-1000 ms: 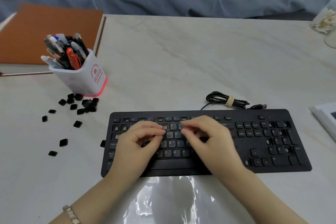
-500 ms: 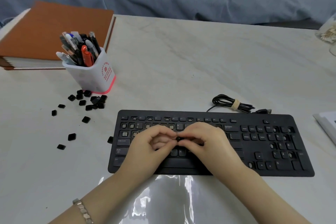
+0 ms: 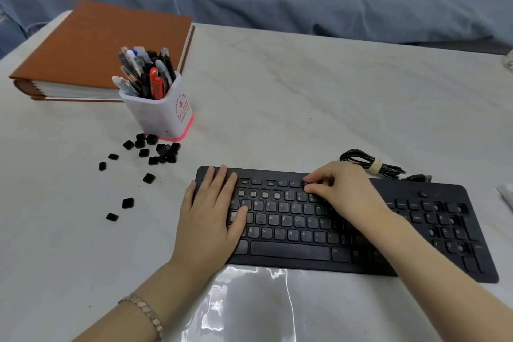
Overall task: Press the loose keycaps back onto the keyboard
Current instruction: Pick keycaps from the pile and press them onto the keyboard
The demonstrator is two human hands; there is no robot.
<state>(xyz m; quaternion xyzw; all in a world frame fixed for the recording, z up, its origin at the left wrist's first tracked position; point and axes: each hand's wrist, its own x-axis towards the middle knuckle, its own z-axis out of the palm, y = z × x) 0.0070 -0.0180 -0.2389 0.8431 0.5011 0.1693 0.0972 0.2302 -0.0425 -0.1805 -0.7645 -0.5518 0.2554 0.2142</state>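
Note:
A black keyboard [image 3: 294, 251] lies on the pale marble table, with several bare key sockets in its number row and function row. My left hand [image 3: 212, 214] rests flat on the keyboard's left end, fingers straight. My right hand [image 3: 342, 189] is over the upper middle rows, fingertips curled down onto a small keycap at the function row. Several loose black keycaps [image 3: 155, 151] lie scattered on the table left of the keyboard, near the pen cup.
A white pen cup [image 3: 163, 115] full of pens stands behind the keycaps, with a brown album [image 3: 91, 47] behind it. The keyboard's coiled cable [image 3: 369, 165] lies at the back right. A clear plastic sheet [image 3: 249, 302] lies by the near table edge.
Both hands were pinched together over the middle keys. Now they are apart: the left lies flat on the left end, the right has gone up to the function row.

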